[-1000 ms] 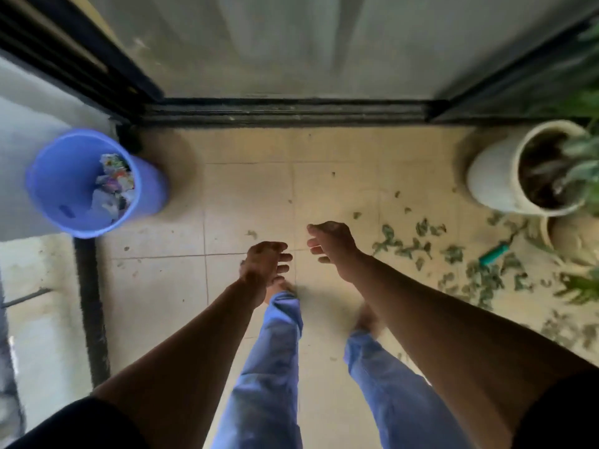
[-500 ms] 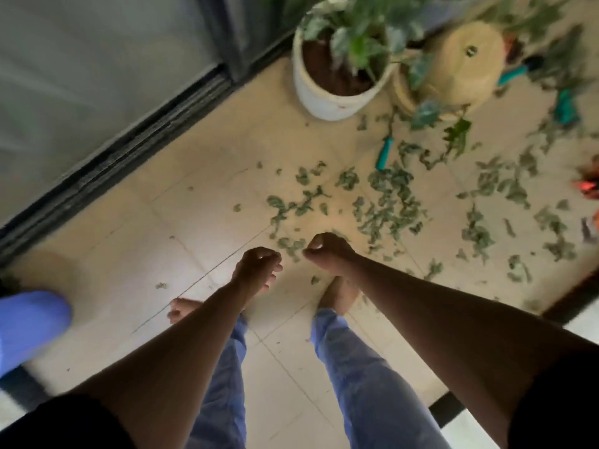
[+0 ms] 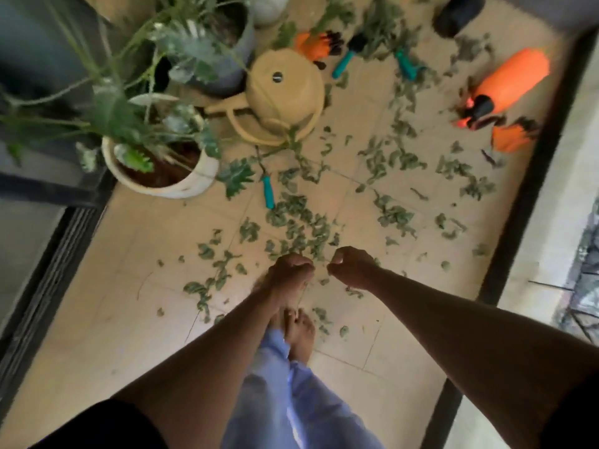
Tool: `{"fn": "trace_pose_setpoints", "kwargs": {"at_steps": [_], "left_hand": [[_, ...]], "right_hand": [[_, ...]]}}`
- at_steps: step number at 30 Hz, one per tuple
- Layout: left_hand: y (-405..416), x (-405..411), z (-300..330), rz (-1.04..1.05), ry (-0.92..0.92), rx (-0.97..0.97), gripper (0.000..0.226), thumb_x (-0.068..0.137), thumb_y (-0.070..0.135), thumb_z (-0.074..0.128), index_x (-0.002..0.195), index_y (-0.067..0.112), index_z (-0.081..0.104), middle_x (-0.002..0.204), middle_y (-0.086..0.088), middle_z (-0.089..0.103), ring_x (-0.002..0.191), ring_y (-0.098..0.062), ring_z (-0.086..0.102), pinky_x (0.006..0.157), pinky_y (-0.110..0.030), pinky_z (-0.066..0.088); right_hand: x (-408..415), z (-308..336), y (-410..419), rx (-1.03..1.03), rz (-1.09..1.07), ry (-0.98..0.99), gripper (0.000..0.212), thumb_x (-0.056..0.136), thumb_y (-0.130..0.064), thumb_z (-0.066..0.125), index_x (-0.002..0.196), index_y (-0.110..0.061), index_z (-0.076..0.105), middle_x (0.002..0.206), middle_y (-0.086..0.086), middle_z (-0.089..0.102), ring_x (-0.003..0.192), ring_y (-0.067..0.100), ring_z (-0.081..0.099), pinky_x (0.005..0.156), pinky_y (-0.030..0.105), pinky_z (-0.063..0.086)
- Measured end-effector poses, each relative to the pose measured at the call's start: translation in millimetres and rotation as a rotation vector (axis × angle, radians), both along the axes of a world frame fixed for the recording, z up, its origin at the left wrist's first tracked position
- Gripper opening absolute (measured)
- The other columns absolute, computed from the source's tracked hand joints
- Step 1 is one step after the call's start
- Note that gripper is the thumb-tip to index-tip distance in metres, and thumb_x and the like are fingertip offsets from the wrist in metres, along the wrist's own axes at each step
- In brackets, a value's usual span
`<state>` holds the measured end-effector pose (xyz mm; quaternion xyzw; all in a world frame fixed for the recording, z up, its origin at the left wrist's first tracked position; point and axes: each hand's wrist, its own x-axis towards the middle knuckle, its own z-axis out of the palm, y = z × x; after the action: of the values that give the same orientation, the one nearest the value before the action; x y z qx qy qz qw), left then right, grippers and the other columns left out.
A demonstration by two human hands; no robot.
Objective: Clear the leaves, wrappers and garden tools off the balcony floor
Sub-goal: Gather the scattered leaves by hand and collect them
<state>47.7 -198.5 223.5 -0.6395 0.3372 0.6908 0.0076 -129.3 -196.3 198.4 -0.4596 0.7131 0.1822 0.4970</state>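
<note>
Both grips curl empty, left hand and right hand, above the scattered green leaves on the beige tiled floor. Teal-handled garden tool lies ahead. Barefoot here, so I risk stepping on it.

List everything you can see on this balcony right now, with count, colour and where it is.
leaves: many, green, scattered over the middle and right of the floor
watering can: one, tan, top centre, beside the pots
white pot: one, holds a plant, left
grey pot: one, holds a plant, top left
teal-handled tools: three, one by the white pot, two at top centre
orange sprayer: one, lying top right
orange gloves: two, one below the sprayer, one top centre
floor: beige tiles
hands: left and right, fingers curled, nothing visible in them, held over the leaves
</note>
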Motion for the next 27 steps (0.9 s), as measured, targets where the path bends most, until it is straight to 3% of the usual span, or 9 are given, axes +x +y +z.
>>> {"fn": "trace_pose_setpoints", "kwargs": {"at_steps": [2, 4, 5, 9, 14, 16, 19, 23, 27], "left_hand": [[-15, -17, -7, -0.098, -0.012, -0.008, 0.019, 0.093, 0.021, 0.059, 0.102, 0.007, 0.069, 0.102, -0.026, 0.069, 0.089, -0.024, 0.060, 0.080, -0.036, 0.051], [-31, -30, -9, -0.188, -0.037, 0.014, 0.041, 0.089, 0.027, 0.055, 0.123, 0.007, 0.067, 0.120, -0.025, 0.068, 0.099, -0.029, 0.065, 0.091, -0.044, 0.054], [-40, -36, -10, -0.213, -0.055, 0.032, 0.046, 0.086, 0.030, 0.055, 0.126, 0.010, 0.066, 0.121, -0.023, 0.069, 0.097, -0.029, 0.065, 0.087, -0.042, 0.055], [-70, -56, -29, -0.302, -0.108, 0.082, 0.017, 0.094, 0.019, 0.054, 0.100, 0.015, 0.070, 0.107, -0.023, 0.072, 0.081, -0.025, 0.062, 0.068, -0.033, 0.045], [-121, -79, -46, -0.275, -0.111, 0.130, 0.013, 0.095, 0.018, 0.057, 0.095, 0.018, 0.070, 0.101, -0.016, 0.073, 0.086, -0.029, 0.068, 0.074, -0.034, 0.050], [-148, -90, -43, -0.229, -0.102, 0.120, 0.011, 0.094, 0.020, 0.061, 0.100, 0.014, 0.069, 0.104, -0.017, 0.074, 0.092, -0.031, 0.070, 0.079, -0.037, 0.054], [-189, -104, -47, -0.200, -0.091, 0.148, 0.048, 0.074, 0.035, 0.059, 0.113, 0.008, 0.066, 0.106, -0.024, 0.074, 0.100, -0.039, 0.072, 0.078, -0.040, 0.057], [-238, -126, -66, -0.243, -0.069, 0.149, 0.015, 0.097, 0.021, 0.062, 0.108, 0.013, 0.069, 0.102, -0.018, 0.073, 0.088, -0.030, 0.067, 0.059, -0.022, 0.043], [-268, -161, -88, -0.149, -0.058, 0.192, 0.007, 0.102, 0.022, 0.058, 0.102, 0.020, 0.065, 0.096, -0.008, 0.070, 0.082, -0.023, 0.060, 0.065, -0.024, 0.039]], "right_hand": [[-20, -3, -12, -0.001, -0.018, -0.005, 0.032, 0.093, -0.036, 0.057, 0.121, -0.022, 0.065, 0.128, 0.008, 0.065, 0.112, 0.029, 0.063, 0.088, 0.034, 0.054], [-37, -8, -26, -0.005, -0.019, -0.001, 0.032, 0.093, -0.037, 0.056, 0.120, -0.023, 0.064, 0.124, 0.006, 0.066, 0.110, 0.028, 0.063, 0.080, 0.030, 0.050], [-45, -11, -34, -0.010, -0.022, 0.000, 0.031, 0.093, -0.037, 0.056, 0.119, -0.023, 0.064, 0.123, 0.006, 0.066, 0.110, 0.028, 0.062, 0.079, 0.030, 0.046], [-69, -24, -64, -0.011, -0.066, -0.018, 0.023, 0.093, -0.035, 0.056, 0.111, -0.024, 0.065, 0.118, 0.006, 0.069, 0.106, 0.027, 0.063, 0.075, 0.029, 0.042], [-92, -34, -103, 0.056, -0.083, -0.043, 0.031, 0.096, -0.036, 0.055, 0.120, -0.019, 0.066, 0.130, 0.007, 0.066, 0.119, 0.029, 0.061, 0.091, 0.031, 0.047], [-99, -36, -121, 0.093, -0.094, -0.057, 0.031, 0.096, -0.038, 0.056, 0.119, -0.019, 0.066, 0.130, 0.008, 0.065, 0.118, 0.029, 0.061, 0.089, 0.030, 0.046], [-113, -42, -155, 0.093, -0.132, -0.087, 0.028, 0.095, -0.038, 0.057, 0.116, -0.021, 0.067, 0.125, 0.007, 0.068, 0.113, 0.028, 0.063, 0.088, 0.030, 0.050], [-136, -54, -201, 0.023, -0.173, -0.070, 0.020, 0.093, -0.036, 0.060, 0.106, -0.023, 0.070, 0.124, 0.008, 0.068, 0.115, 0.029, 0.063, 0.084, 0.028, 0.048], [-165, -71, -233, 0.001, -0.164, -0.046, 0.025, 0.089, -0.032, 0.060, 0.111, -0.023, 0.069, 0.126, 0.006, 0.067, 0.117, 0.031, 0.062, 0.096, 0.035, 0.053]]}}
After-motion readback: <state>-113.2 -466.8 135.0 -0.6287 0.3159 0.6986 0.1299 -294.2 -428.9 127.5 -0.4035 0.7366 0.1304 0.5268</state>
